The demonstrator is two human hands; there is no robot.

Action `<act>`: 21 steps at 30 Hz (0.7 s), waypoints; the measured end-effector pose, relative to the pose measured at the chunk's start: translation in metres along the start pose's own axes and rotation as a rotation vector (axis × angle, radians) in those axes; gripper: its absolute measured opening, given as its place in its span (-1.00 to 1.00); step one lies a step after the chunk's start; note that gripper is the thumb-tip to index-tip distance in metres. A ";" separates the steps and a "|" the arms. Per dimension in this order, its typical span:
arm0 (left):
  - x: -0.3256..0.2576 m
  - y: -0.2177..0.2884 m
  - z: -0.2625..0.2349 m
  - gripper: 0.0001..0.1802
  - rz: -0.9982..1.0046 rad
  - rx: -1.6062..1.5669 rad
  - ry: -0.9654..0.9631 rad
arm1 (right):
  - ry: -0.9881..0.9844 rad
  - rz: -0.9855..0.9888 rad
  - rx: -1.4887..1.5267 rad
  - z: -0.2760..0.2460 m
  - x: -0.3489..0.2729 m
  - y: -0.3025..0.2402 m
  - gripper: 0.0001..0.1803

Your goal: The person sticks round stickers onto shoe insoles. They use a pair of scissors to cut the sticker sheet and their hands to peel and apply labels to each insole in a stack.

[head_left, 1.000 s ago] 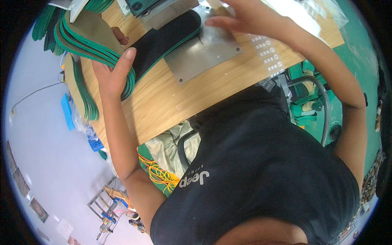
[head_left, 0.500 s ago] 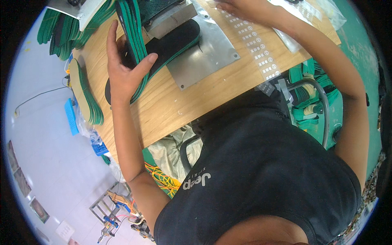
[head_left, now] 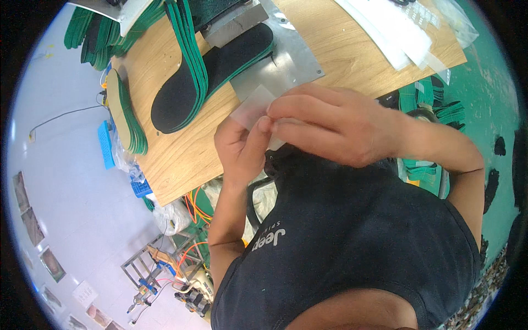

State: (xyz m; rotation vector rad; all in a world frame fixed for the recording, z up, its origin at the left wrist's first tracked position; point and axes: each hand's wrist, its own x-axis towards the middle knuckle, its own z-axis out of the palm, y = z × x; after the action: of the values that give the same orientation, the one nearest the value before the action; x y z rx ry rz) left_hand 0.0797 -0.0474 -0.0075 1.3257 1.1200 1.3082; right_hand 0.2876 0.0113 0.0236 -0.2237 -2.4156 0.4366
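Head view: the left hand and right hand meet, pinching a small translucent sheet; it hangs above the near edge of the wooden table; black, green-edged insoles lie just beyond.

The bench's far edge lies beyond my picture, and the machine there is cut off too, as are the white sheets toward the right corner. By the near edge, I see the clear film blurred, partly hidden by the right hand; the left hand's fingertips escape me.
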 end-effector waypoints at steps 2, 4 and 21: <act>-0.001 -0.002 -0.006 -0.85 0.058 0.035 -0.002 | 0.285 0.276 0.129 0.023 -0.008 -0.009 -0.74; 0.001 0.000 -0.011 -0.83 0.108 0.069 -0.022 | 0.317 0.467 0.248 0.033 -0.017 -0.013 -0.75; 0.118 0.015 -0.075 0.19 0.172 0.988 -0.185 | 0.877 1.085 1.049 0.020 -0.015 0.062 -0.79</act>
State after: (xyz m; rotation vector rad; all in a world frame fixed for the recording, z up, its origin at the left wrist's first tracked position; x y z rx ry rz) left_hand 0.0063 0.0678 0.0250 2.2319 1.6239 0.6902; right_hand 0.2893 0.0601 -0.0221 -0.9712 -0.8334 1.5719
